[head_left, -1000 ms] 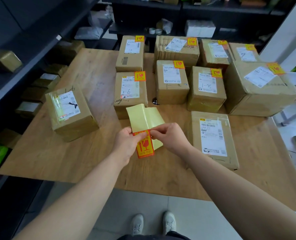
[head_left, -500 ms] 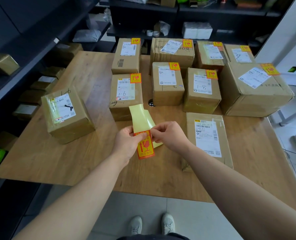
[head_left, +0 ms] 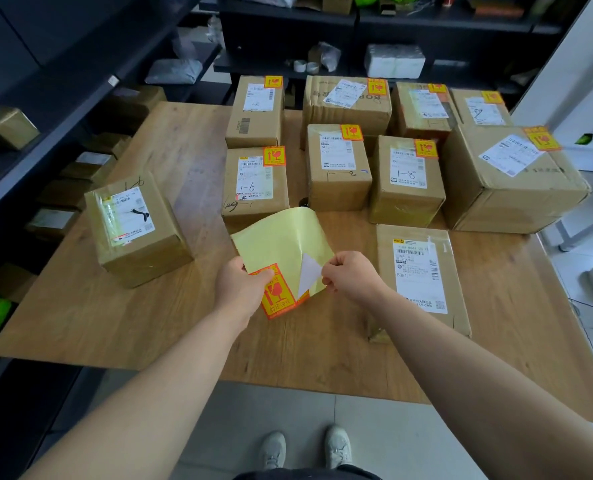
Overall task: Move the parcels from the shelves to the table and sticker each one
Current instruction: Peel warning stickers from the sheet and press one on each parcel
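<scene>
Above the table's (head_left: pixel 170 323) near edge, the left hand (head_left: pixel 239 289) pinches the yellow backing (head_left: pixel 281 237) and the right hand (head_left: pixel 353 277) pinches the peeled corner of the sticker (head_left: pixel 277 299) lying between them, with parcels (head_left: pixel 340 168) beyond.

The one camera sits on my head, looking forward and steeply down over the desk (head_left: pixel 115 323). It is close, with my shoes (head_left: pixel 338 446) at the bottom edge and the shelves (head_left: pixel 461 26) at the top.
</scene>
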{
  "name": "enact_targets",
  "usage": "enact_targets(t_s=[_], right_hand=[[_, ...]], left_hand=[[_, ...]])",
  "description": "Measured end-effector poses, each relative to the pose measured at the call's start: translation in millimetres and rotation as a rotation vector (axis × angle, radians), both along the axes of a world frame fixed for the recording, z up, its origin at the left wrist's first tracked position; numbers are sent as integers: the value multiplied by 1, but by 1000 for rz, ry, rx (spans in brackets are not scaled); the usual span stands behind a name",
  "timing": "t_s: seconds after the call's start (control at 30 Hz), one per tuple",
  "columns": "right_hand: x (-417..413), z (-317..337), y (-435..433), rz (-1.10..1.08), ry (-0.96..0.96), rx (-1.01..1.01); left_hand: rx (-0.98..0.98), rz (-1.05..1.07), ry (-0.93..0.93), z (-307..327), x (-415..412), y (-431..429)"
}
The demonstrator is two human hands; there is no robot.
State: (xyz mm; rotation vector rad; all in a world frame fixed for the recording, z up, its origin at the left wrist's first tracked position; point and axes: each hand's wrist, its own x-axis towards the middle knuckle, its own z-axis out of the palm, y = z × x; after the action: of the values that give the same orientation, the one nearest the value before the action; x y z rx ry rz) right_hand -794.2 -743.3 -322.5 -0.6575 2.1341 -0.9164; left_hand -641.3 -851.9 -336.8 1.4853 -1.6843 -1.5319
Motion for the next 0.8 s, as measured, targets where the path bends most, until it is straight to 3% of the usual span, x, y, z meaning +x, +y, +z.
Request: enact_targets(t_s=[0.33,0.47,0.53,0.63,0.7,0.8], right_hand=[[-5,-2,6,-3,11,46],[-5,0,8,-34,33,37],[-5,1,9,-36,45,37],[-3,1,9,-50,52,49],[-1,1,6,-57,73,57],[4,3,3,-83,91,39]], left_hand=[[27,83,-185,-34,35,-25],[-33,10,-462,-41,54,-33],[-107,-65,-630,-38,60,-34],[-446,-261,-833,-29,53,-27],[-594,-433,-698,-18,35,-14],[-666,-682,-478,-2,4,13]])
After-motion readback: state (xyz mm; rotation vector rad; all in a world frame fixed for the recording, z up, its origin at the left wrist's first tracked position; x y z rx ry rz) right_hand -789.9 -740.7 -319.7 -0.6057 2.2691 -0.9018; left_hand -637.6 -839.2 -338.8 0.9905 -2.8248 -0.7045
